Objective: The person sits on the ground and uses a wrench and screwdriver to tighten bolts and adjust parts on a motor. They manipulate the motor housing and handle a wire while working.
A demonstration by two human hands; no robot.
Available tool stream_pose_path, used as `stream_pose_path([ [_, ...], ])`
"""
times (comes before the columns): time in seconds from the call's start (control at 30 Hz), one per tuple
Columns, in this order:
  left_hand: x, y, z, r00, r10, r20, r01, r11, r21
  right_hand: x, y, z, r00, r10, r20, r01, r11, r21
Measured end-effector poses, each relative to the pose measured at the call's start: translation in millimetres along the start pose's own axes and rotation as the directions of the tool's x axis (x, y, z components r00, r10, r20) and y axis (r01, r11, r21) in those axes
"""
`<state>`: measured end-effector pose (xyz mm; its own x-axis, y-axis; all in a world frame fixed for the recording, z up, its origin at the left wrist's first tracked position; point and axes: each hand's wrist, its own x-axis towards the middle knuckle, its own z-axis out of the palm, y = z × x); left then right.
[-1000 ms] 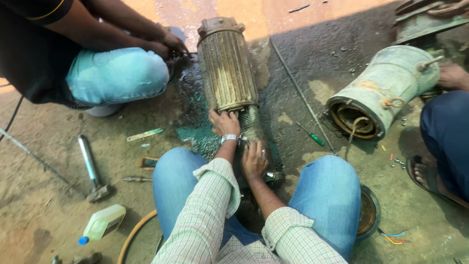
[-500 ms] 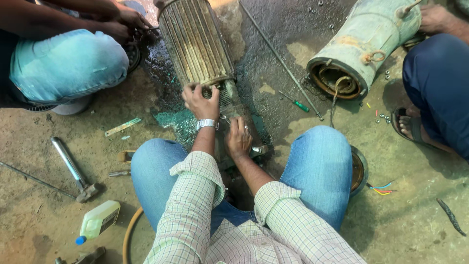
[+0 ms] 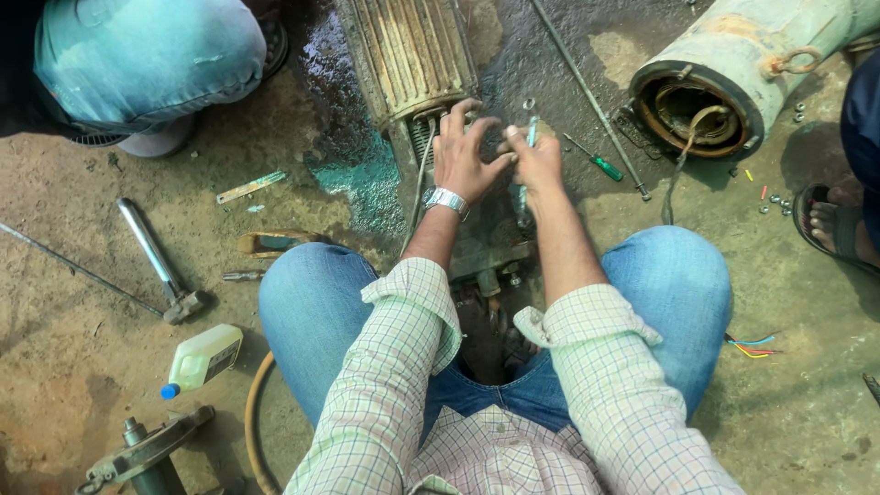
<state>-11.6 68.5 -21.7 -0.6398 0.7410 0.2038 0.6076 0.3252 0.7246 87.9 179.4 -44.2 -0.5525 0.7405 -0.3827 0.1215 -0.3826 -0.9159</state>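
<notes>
Both hands have moved up from the pump's lower end to the base of the ribbed motor casing [image 3: 408, 55]. The left hand [image 3: 463, 156] spreads open fingers against it; the right hand [image 3: 534, 158] pinches a small metal tool [image 3: 531, 131]. A green screwdriver [image 3: 596, 163] lies just right of the fingers, and with loose bolts [image 3: 779, 200] scattered on the floor, the work looks mid-course.

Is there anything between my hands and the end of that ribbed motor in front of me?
Nothing visible. The left hand already rests with its fingers spread on the near end of the ribbed motor. The right hand sits beside it holding a small metal part, with no tool or cable between them.
</notes>
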Motion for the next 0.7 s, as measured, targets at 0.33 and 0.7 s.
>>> stream_pose_path([
  [0.33,7.4,-45.0,-12.0,0.837,-0.465,-0.29,0.543,0.776,0.322,20.4,12.6,-43.1,0.949,-0.039,-0.314,-0.245,0.535,-0.809],
  [0.7,-9.2,-43.1,6.2,0.703,-0.652,-0.284,0.711,0.642,0.286,55.3,8.4,75.5,0.955,-0.182,0.234,0.296,0.536,-0.791],
])
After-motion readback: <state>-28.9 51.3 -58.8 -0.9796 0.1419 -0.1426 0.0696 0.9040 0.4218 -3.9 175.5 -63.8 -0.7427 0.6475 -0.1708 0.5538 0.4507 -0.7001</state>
